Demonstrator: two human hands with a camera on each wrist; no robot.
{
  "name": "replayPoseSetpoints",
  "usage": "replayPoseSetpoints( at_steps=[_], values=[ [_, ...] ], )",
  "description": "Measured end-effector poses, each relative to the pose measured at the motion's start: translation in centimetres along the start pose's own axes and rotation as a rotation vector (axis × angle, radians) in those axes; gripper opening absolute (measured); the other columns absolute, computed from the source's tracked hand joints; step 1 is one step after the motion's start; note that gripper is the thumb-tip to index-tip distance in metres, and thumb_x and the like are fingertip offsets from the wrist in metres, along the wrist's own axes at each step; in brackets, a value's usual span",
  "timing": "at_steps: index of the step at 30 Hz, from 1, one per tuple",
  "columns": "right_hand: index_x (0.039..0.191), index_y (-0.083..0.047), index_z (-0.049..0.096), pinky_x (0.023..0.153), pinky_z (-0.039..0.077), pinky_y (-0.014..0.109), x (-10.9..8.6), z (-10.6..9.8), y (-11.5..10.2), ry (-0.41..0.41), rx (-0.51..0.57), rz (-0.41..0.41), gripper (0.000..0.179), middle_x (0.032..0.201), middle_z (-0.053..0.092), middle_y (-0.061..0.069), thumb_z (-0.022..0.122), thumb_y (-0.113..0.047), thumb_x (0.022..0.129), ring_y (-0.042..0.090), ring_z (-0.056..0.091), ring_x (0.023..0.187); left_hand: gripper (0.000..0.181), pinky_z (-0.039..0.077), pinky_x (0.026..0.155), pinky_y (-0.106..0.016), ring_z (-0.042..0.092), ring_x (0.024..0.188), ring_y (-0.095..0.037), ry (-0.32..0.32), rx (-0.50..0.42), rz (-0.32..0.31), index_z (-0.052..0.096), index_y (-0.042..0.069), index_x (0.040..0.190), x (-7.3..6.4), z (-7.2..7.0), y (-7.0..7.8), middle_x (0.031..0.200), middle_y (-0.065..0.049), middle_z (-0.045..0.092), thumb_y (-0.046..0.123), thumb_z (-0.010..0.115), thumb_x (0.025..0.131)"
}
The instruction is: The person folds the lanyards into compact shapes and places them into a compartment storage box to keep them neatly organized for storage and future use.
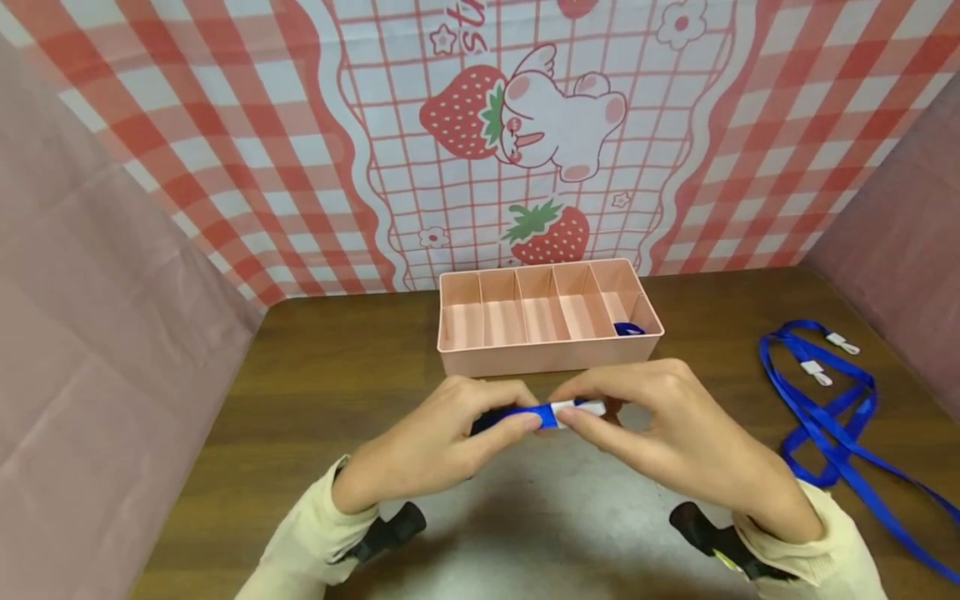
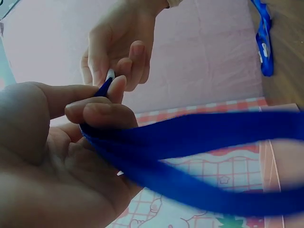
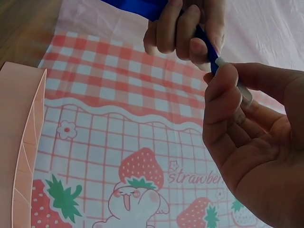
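Observation:
Held between both hands over the near part of the table is a blue lanyard (image 1: 542,414) with a white clip (image 1: 588,408) at its end. My left hand (image 1: 442,433) pinches the blue strap between thumb and fingers, close to the clip. In the left wrist view the strap (image 2: 199,133) trails from that hand as a wide loop. The thumb and fingers of my right hand (image 1: 660,425) grip the white clip, also seen as a pale tip (image 3: 244,92) between them in the right wrist view.
Behind the hands stands a pink divided box (image 1: 540,360), a piece of blue strap (image 1: 628,329) in its right compartment. More blue lanyards (image 1: 832,417) with white clips lie on the table's right side. A strawberry-patterned cloth (image 1: 525,167) hangs at the back, with pink cloth on both sides.

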State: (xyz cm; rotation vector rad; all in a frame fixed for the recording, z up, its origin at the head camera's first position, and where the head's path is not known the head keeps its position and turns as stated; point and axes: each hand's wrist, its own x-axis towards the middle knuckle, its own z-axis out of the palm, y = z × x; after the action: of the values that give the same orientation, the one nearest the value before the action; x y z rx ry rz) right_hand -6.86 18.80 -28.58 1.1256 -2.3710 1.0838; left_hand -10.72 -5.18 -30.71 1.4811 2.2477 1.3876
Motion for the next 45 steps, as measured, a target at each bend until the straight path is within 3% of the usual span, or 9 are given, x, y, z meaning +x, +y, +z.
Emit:
replayPoseSetpoints(
  at_steps=[15, 22, 26, 34, 38, 45],
  values=[
    [0.096, -0.023, 0.073, 0.063, 0.047, 0.015, -0.1, -1.2, 0.1, -0.003, -0.044, 0.022, 0.028, 0.081, 0.063, -0.021, 0.079, 0.0, 0.081, -0.002, 0.055, 0.07, 0.018, 0.035, 0.049, -0.021, 0.039, 0.054, -0.001, 0.013, 0.043, 0.015, 0.067, 0.015, 0.093, -0.5, -1.1, -0.1, 0.066, 0.01, 0.048, 0.018, 0.054, 0.104],
    [0.097, -0.023, 0.074, 0.063, 0.048, 0.015, 0.4, -1.2, 0.5, -0.014, -0.03, 0.008, 0.027, 0.081, 0.064, -0.021, 0.079, -0.001, 0.081, -0.002, 0.056, 0.07, 0.017, 0.034, 0.05, -0.02, 0.041, 0.055, 0.0, 0.02, 0.071, -0.013, 0.066, 0.016, 0.092, -0.9, -1.9, 0.0, 0.067, 0.013, 0.047, 0.018, 0.055, 0.104],
    [0.098, -0.024, 0.074, 0.059, 0.047, 0.013, 0.2, -1.5, 0.7, 0.011, -0.025, -0.008, 0.019, 0.08, 0.063, -0.022, 0.078, -0.01, 0.086, -0.003, 0.055, 0.066, 0.016, 0.035, 0.05, -0.021, 0.04, 0.054, -0.001, 0.017, 0.068, -0.028, 0.067, 0.017, 0.091, -0.9, -2.2, 0.1, 0.066, 0.013, 0.046, 0.017, 0.056, 0.103],
    [0.097, -0.024, 0.074, 0.051, 0.043, 0.013, -1.3, -2.0, 1.4, 0.036, 0.003, 0.05, 0.037, 0.073, 0.062, -0.018, 0.08, 0.007, 0.076, -0.006, 0.054, 0.055, 0.018, 0.036, 0.051, -0.019, 0.04, 0.055, 0.001, -0.006, 0.099, -0.011, 0.067, 0.016, 0.09, -1.0, -2.3, -0.2, 0.07, 0.014, 0.053, 0.017, 0.055, 0.103],
    [0.099, -0.023, 0.074, 0.05, 0.043, 0.013, -1.8, -2.3, 1.7, 0.024, 0.007, 0.069, 0.039, 0.072, 0.063, -0.017, 0.079, 0.009, 0.076, -0.005, 0.054, 0.054, 0.017, 0.036, 0.053, -0.018, 0.041, 0.056, 0.001, -0.035, 0.126, -0.013, 0.068, 0.015, 0.091, -0.9, -2.5, -0.4, 0.073, 0.015, 0.056, 0.017, 0.055, 0.103],
    [0.101, -0.026, 0.073, 0.05, 0.045, 0.015, -2.4, -2.8, 1.8, -0.036, -0.013, 0.188, 0.038, 0.067, 0.061, -0.019, 0.077, 0.006, 0.081, -0.006, 0.056, 0.053, 0.016, 0.036, 0.053, -0.019, 0.042, 0.056, 0.0, -0.05, 0.147, -0.022, 0.069, 0.015, 0.091, -0.9, -2.7, -0.8, 0.068, 0.016, 0.05, 0.016, 0.058, 0.102]
  ],
)
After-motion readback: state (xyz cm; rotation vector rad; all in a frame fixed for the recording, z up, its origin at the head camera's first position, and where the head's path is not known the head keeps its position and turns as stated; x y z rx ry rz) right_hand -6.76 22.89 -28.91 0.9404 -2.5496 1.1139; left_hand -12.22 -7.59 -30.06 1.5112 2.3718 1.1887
